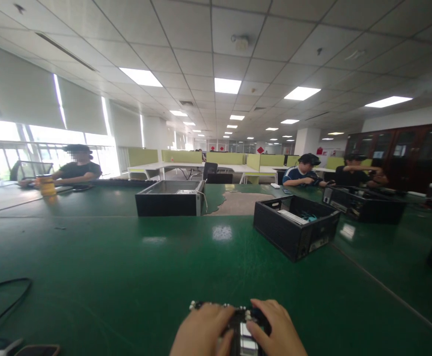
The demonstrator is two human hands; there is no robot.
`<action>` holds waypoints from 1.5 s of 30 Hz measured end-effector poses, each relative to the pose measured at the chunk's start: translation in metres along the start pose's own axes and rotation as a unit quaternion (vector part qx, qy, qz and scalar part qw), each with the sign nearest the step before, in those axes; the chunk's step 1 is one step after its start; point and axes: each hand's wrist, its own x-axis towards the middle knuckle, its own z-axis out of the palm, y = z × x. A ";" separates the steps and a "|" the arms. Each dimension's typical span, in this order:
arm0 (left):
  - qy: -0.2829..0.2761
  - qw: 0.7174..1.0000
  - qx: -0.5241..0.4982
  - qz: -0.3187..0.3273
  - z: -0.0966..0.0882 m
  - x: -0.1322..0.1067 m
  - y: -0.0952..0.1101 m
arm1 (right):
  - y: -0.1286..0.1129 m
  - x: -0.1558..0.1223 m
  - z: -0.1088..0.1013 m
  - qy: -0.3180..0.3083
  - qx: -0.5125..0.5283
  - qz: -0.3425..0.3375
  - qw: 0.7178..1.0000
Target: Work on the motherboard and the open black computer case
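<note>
At the bottom edge of the view, a dark circuit board [236, 333] with small pale connectors along its far edge lies between my hands. My left hand [203, 329] grips its left side, fingers curled over the top. On the other side, my right hand [278, 329] holds the right part, with the thumb over the board and the fingers bent along its edge. A silvery-white block [248, 338] shows between the two thumbs. The near part of the board is cut off by the frame, and my hands cover much of the rest.
Open black computer cases [169, 205] stand across the green tabletop [126, 267], one nearer at right [293, 237]. A black cable [6, 281] lies at lower left beside a phone-like object [37, 350]. A yellowish cup [47, 185] and several seated people are farther off.
</note>
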 end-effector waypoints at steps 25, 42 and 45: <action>0.004 0.999 -0.041 -0.004 -0.009 -0.002 -0.046 | -0.028 0.005 -0.006 -0.082 -0.006 -0.048 0.995; 0.045 0.999 0.003 -0.029 -0.001 -0.002 -0.051 | -0.025 0.004 -0.004 -0.058 0.027 -0.029 0.998; 0.051 0.998 0.012 -0.040 -0.001 -0.001 -0.051 | -0.024 0.004 -0.004 -0.061 0.028 -0.031 0.997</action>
